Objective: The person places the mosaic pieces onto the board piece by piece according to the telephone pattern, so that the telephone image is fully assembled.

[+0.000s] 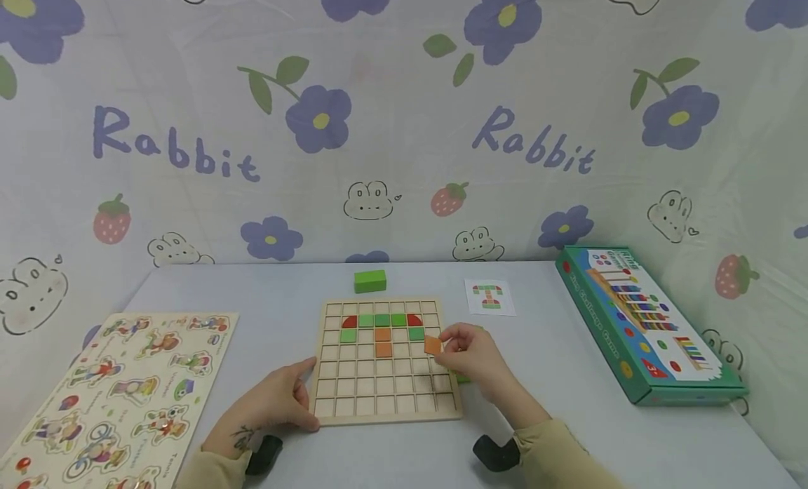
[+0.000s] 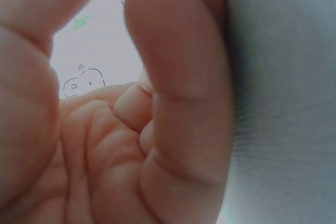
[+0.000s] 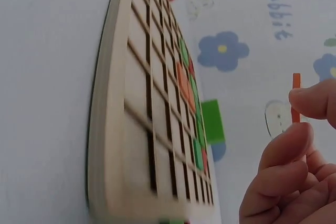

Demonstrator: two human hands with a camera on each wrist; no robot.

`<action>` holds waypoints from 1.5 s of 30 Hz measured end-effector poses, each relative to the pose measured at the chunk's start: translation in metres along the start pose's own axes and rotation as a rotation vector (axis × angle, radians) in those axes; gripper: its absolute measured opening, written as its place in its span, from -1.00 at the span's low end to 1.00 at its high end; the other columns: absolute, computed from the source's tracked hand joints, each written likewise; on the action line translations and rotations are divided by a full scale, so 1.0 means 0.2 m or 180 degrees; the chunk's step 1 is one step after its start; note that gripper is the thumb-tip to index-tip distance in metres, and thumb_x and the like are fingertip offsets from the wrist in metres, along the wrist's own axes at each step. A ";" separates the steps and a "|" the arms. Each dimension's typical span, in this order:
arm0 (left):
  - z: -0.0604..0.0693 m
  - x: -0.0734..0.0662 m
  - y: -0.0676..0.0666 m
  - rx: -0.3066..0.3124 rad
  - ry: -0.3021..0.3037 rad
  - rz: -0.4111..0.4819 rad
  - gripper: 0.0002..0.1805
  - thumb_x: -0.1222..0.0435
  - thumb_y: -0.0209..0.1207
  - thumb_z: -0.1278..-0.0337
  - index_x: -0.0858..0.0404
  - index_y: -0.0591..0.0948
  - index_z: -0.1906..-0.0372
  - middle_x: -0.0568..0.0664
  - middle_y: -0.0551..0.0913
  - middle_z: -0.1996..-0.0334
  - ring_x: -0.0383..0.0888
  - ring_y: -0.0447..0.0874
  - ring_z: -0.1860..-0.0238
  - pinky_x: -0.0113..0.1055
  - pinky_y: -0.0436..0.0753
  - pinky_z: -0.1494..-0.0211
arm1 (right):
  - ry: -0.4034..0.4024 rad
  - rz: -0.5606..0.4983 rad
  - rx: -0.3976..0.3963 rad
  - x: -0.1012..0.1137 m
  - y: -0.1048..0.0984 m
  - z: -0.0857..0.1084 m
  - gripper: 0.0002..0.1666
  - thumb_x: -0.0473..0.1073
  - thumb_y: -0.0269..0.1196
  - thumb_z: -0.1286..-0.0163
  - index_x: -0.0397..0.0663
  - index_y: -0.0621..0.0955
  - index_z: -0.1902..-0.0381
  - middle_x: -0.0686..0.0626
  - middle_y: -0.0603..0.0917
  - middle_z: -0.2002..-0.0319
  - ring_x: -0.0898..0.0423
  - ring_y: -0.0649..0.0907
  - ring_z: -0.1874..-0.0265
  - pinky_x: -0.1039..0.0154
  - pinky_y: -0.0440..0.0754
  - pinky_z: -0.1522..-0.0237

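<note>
A wooden grid board (image 1: 356, 386) lies on the table, with red quarter-round tiles (image 1: 413, 320), several green square tiles (image 1: 381, 320) and two orange square tiles (image 1: 383, 349) in its upper cells. Between thumb and fingers my right hand (image 1: 472, 352) pinches another orange square tile (image 1: 432, 345), raised over the board's right side. The right wrist view shows that orange tile (image 3: 296, 98) edge-on at the fingertips. My left hand (image 1: 278, 398) touches the board's left edge, index finger higher up and thumb at the near corner. In the left wrist view the palm (image 2: 105, 166) shows, holding nothing.
Behind the board sits a green block (image 1: 369, 281). A pattern card (image 1: 490, 297) with a T-shaped design lies back right. The game box (image 1: 656, 327) stands far right, a picture puzzle board (image 1: 120, 398) left. Some green (image 1: 463, 378) peeks out under the right hand.
</note>
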State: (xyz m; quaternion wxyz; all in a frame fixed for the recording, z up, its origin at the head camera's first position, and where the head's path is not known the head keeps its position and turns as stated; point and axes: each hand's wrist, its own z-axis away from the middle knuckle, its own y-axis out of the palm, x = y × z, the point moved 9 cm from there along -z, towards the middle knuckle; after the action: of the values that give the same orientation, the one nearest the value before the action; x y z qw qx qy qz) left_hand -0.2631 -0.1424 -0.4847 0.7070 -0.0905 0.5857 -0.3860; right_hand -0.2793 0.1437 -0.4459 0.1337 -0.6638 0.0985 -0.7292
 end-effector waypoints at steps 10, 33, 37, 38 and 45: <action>0.00 0.00 0.00 -0.0015 0.0005 0.0005 0.18 0.39 0.51 0.58 0.40 0.13 -0.37 -0.02 0.50 0.65 -0.20 0.38 0.65 -0.36 0.36 0.58 | -0.0079 0.0192 0.0338 0.02 0.30 -0.05 -0.71 -0.27 0.33 -0.03 -0.19 0.56 0.25 0.04 0.42 0.63 0.18 0.37 0.69 0.35 0.29 0.64; 0.01 -0.01 0.00 -0.0024 0.0032 -0.0008 0.17 0.41 0.50 0.57 0.41 0.13 -0.37 -0.03 0.50 0.66 -0.21 0.39 0.65 -0.37 0.37 0.57 | 0.0261 0.0961 0.0117 -0.04 0.40 -0.08 -0.73 -0.27 0.35 0.07 -0.10 0.60 0.32 -0.03 0.51 0.47 0.08 0.43 0.50 0.27 0.34 0.55; 0.01 -0.01 0.00 -0.0016 0.0035 -0.0008 0.17 0.41 0.50 0.57 0.42 0.12 -0.37 -0.02 0.50 0.66 -0.20 0.39 0.65 -0.36 0.37 0.57 | 0.0261 0.0965 0.0102 -0.03 0.40 -0.07 -0.72 -0.28 0.35 0.05 -0.12 0.62 0.30 -0.02 0.52 0.43 0.08 0.43 0.47 0.27 0.34 0.53; 0.01 -0.01 0.00 -0.0015 0.0036 -0.0003 0.17 0.41 0.50 0.57 0.42 0.12 -0.37 -0.02 0.50 0.66 -0.20 0.39 0.65 -0.36 0.37 0.57 | 0.0258 0.0973 0.0095 -0.03 0.40 -0.07 -0.73 -0.29 0.35 0.05 -0.13 0.63 0.29 -0.02 0.52 0.43 0.08 0.44 0.47 0.27 0.35 0.53; 0.01 -0.01 0.00 -0.0026 -0.0013 -0.0006 0.17 0.40 0.50 0.57 0.40 0.13 -0.38 -0.02 0.51 0.65 -0.20 0.40 0.64 -0.36 0.37 0.56 | 0.0276 0.0980 0.0052 -0.03 0.40 -0.07 -0.73 -0.29 0.37 0.03 -0.15 0.64 0.29 -0.03 0.52 0.43 0.08 0.44 0.47 0.27 0.36 0.52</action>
State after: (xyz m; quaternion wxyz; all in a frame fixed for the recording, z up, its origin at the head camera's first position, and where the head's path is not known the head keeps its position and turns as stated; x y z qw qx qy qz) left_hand -0.2620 -0.1419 -0.4837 0.7074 -0.0947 0.5858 -0.3841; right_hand -0.2882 0.0694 -0.4777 0.2450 -0.6077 0.1988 -0.7288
